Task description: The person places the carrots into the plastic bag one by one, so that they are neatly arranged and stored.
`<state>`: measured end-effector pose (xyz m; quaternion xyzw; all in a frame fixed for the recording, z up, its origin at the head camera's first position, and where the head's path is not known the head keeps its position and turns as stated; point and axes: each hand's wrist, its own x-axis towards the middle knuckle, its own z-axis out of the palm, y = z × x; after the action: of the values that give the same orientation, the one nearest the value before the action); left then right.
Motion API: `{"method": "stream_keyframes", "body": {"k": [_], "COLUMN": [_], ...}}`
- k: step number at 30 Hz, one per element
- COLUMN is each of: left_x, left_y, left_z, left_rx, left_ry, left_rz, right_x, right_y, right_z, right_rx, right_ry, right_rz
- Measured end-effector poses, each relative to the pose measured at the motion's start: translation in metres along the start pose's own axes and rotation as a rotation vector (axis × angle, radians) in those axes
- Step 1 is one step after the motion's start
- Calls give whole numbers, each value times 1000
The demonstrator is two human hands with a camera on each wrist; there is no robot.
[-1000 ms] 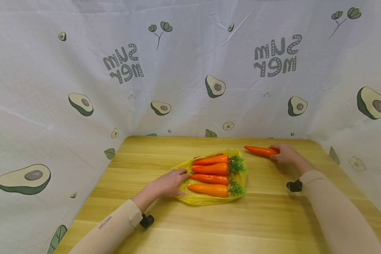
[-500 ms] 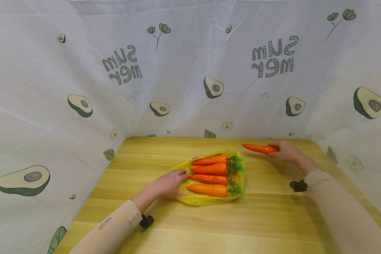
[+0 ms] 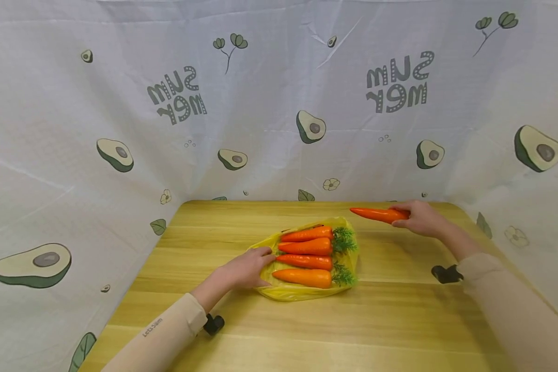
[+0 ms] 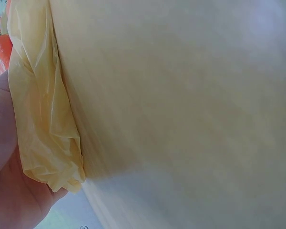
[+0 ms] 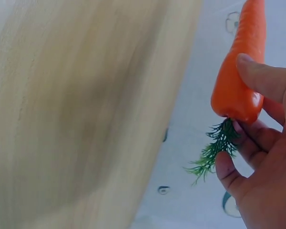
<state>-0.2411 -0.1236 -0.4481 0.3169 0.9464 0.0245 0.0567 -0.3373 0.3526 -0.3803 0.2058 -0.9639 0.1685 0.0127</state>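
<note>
In the head view my right hand holds an orange carrot in the air over the back right of the table, its tip pointing left. The right wrist view shows the thumb pressed on the thick end of that carrot, fingers behind it, and its green leafy top hanging below. A yellow plastic bag lies mid-table with several carrots side by side, green tops to the right. At the bag's left edge my left hand grips the plastic; bunched yellow film covers part of the palm in the left wrist view.
The light wooden table extends in front of and around the bag. Behind it and at both sides hangs a white curtain printed with avocados. Each wrist wears a small black camera.
My right hand has lifted the carrot up off the table, moving slightly toward the back. The left hand and the bag have stayed in place.
</note>
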Motion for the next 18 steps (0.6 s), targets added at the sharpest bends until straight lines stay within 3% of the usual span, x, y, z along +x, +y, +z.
{"method": "stream_keyframes", "body": {"k": [18], "left_x": [1], "left_y": [-1], "left_z": [-1], "left_rx": [1], "left_ry": [-14], "left_rz": [-3], "right_x": [-26], "right_y": [-51], "right_z": [-13], "right_rx": [96], "right_ry": [33], "right_rz": [-40]}}
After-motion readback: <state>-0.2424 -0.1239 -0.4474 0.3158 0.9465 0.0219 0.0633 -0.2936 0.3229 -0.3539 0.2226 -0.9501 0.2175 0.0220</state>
